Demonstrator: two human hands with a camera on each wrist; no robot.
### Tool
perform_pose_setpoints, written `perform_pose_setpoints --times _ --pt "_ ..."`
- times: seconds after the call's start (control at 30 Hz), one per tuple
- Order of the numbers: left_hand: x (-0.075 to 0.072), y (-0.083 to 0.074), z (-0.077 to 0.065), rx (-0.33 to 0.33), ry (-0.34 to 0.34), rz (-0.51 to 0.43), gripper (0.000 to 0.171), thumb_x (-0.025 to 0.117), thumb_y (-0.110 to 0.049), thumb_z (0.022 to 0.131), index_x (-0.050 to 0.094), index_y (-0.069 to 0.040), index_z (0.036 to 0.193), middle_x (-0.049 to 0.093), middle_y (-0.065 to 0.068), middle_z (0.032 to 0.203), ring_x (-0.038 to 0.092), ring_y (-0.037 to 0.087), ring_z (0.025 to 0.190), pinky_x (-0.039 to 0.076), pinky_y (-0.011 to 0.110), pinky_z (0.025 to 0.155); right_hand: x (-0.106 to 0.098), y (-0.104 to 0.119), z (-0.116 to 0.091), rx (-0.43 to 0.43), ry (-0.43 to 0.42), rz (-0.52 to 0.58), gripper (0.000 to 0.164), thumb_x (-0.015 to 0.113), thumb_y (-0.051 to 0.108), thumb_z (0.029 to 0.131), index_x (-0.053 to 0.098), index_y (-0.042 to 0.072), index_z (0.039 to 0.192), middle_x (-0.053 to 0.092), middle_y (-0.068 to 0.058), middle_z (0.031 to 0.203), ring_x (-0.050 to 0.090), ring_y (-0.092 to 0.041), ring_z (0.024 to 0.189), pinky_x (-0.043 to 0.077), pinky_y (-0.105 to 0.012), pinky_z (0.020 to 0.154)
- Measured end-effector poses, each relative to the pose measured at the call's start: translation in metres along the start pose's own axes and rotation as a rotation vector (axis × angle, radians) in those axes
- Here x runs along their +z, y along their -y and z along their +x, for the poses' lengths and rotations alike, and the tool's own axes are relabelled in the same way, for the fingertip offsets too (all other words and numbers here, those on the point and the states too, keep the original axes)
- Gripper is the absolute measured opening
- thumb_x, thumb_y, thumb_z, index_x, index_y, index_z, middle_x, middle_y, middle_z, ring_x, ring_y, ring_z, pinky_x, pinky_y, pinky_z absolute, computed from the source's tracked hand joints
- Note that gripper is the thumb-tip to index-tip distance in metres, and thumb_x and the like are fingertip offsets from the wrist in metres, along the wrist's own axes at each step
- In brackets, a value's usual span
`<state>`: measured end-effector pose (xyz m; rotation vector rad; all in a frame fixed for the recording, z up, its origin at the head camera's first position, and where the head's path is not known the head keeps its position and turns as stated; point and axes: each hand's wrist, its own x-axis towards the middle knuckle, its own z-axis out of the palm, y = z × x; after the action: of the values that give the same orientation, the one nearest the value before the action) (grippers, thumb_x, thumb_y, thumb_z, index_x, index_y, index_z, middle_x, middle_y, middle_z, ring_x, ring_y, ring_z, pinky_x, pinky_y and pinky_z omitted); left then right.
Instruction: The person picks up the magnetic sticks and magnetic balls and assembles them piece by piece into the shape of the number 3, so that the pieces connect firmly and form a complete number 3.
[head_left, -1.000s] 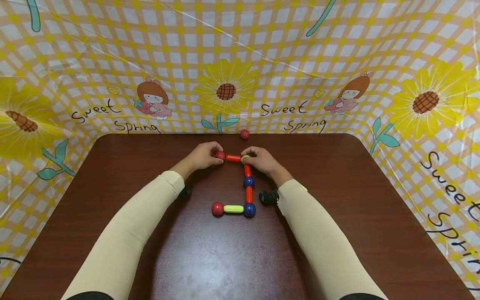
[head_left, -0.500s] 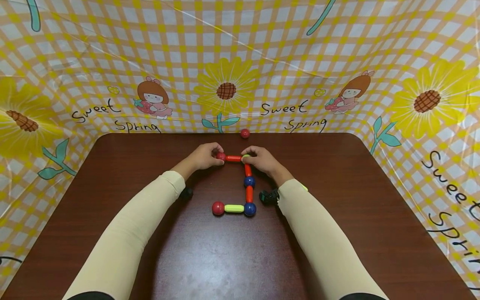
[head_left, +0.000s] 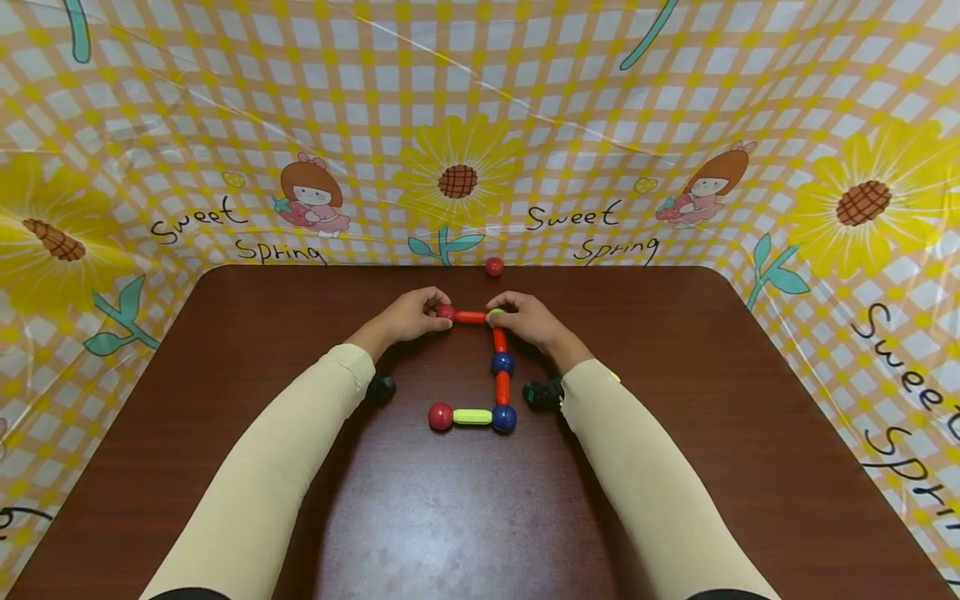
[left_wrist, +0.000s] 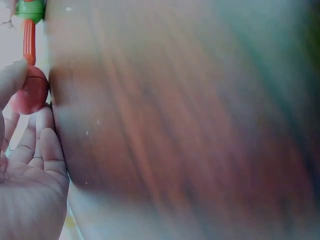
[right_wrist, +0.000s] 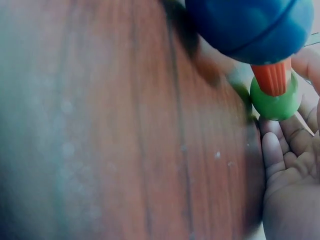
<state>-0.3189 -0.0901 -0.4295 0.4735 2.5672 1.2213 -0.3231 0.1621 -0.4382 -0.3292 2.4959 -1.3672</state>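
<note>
My left hand (head_left: 408,317) pinches a red ball (left_wrist: 32,92) between thumb and fingers. That ball touches the left end of an orange-red rod (head_left: 471,317), whose other end meets a green ball (right_wrist: 275,100). Thumb and fingers of my right hand (head_left: 528,321) hold this green ball at the corner, partly covering it in the head view. From there a second red rod (head_left: 500,339) runs down to a blue ball (head_left: 502,363). A third red rod (head_left: 503,388), a lower blue ball (head_left: 504,417), a yellow-green rod (head_left: 472,417) and another red ball (head_left: 441,416) continue the chain.
A loose red ball (head_left: 494,267) lies at the table's back edge, against the checked cloth (head_left: 360,208). The dark brown table (head_left: 262,308) spreads around the chain. Black wrist devices sit under both sleeves.
The red ball in my left hand has moved slightly right, closing a small gap to the rod's end. My right hand keeps its hold on the green ball. The head view has shifted slightly.
</note>
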Motion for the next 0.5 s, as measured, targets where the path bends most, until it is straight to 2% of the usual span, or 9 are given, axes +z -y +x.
perform_pose_setpoints --times 0.13,0.33,0.5 --pt "-0.0002 0.0018 -0.0006 -0.008 0.002 -0.017 0.033 0.073 -0.02 0.093 0.058 -0.007 0.12 0.059 0.009 0.116 0.052 0.022 0.1 0.043 0.033 0.087 -0.0004 -0.0003 0.0008 0.006 -0.003 0.016 0.03 0.07 0.021 0.091 0.066 0.009 0.118 0.06 -0.011 0.117 0.051 -0.028 0.103 0.042 -0.037 0.089" --pt "-0.0017 0.0016 -0.0021 -0.01 0.001 -0.017 0.034 0.072 -0.02 0.093 0.057 -0.007 0.121 0.059 0.009 0.117 0.052 0.023 0.102 0.043 0.034 0.089 -0.004 0.0039 0.0002 0.026 0.008 0.047 0.035 0.069 0.025 0.091 0.064 0.008 0.122 0.057 -0.011 0.124 0.048 -0.029 0.108 0.039 -0.039 0.092" --pt "-0.0003 0.0011 -0.0012 -0.004 0.007 -0.019 0.033 0.072 -0.019 0.093 0.058 -0.007 0.12 0.058 0.008 0.118 0.052 0.022 0.102 0.043 0.033 0.09 -0.0097 0.004 -0.0038 0.021 -0.003 0.076 0.036 0.066 0.026 0.095 0.062 0.006 0.125 0.055 -0.01 0.128 0.048 -0.029 0.104 0.04 -0.039 0.087"
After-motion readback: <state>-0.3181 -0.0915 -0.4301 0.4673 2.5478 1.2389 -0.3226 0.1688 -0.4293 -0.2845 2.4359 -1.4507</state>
